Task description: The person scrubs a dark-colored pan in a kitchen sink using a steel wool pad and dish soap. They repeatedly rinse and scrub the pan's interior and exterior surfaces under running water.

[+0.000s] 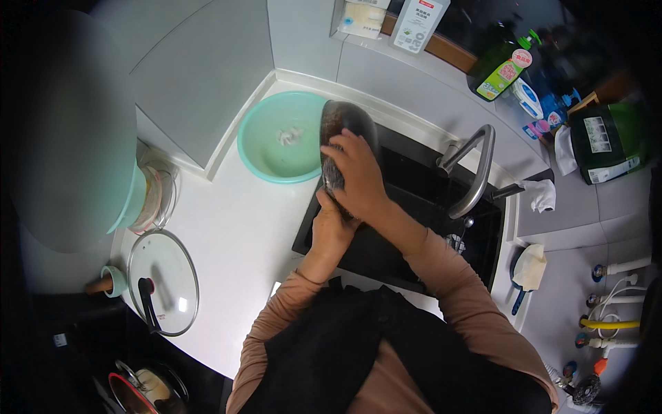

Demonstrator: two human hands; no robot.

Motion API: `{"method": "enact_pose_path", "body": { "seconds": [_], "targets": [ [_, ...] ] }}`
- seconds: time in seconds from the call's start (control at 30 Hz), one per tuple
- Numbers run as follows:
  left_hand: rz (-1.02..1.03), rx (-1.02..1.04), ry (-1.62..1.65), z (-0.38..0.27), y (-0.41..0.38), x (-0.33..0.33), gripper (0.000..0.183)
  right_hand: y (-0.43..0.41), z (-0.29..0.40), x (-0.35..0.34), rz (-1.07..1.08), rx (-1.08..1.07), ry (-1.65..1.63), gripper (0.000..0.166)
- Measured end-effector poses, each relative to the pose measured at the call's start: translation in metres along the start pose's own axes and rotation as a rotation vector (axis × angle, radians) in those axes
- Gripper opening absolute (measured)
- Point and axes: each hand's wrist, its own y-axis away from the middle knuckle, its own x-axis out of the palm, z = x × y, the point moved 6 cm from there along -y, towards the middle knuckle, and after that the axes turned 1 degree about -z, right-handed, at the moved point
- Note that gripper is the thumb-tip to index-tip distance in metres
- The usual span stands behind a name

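Observation:
A dark, rounded pan (357, 111) is tipped up on its side above the near-left end of the black sink (414, 176). Brown and greyish worn patches mark its outer surface. My left hand (331, 230) grips its lower end, thumb uppermost. Across the outer surface lies my right hand (359, 173), fingers spread and fingertips near the left edge. Whether something sits under that palm is hidden. Just left of the pan stands a mint-green basin (245, 155) with a crumpled white thing (289, 136) inside; the pan overlaps its right rim.
A curved metal faucet (486, 171) rises at the sink's far side. Bottles, including a green pump bottle (501, 72), line the sill. A glass lid (170, 279) lies on the white counter (232, 259). A blurred pale shape (77, 129) blocks the upper left.

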Motion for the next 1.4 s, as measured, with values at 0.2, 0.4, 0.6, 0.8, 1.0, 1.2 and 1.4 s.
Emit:
{"method": "enact_pose_path", "body": {
  "seconds": [0.2, 0.4, 0.6, 0.8, 1.0, 1.2, 1.4],
  "targets": [
    [-0.013, -0.068, -0.065, -0.003, 0.004, -0.007, 0.078, -0.066, -0.060, 0.030, 0.055, 0.203, 0.055, 0.029],
    [0.020, -0.137, -0.084, -0.007, 0.004, -0.008, 0.080, -0.119, -0.153, 0.067, 0.307, 0.592, 0.165, 0.037],
    [-0.029, -0.068, -0.075, -0.004, 0.003, -0.008, 0.078, -0.104, -0.120, 0.048, 0.251, 0.544, 0.049, 0.034],
    [-0.016, -0.014, -0.052, 0.000, -0.001, -0.008, 0.077, -0.014, -0.025, 0.011, -0.050, 0.024, -0.076, 0.037],
    [-0.024, 0.065, -0.047, -0.005, -0.001, -0.004, 0.077, 0.002, 0.009, 0.006, 0.010, -0.038, -0.022, 0.039],
    [0.005, -0.114, -0.051, 0.005, 0.005, -0.010, 0.077, -0.062, -0.039, 0.028, 0.006, 0.138, -0.023, 0.021],
    [0.010, -0.108, -0.038, -0.002, 0.004, -0.010, 0.081, -0.113, -0.152, 0.053, 0.233, 0.619, 0.144, 0.039]
  ]
}}
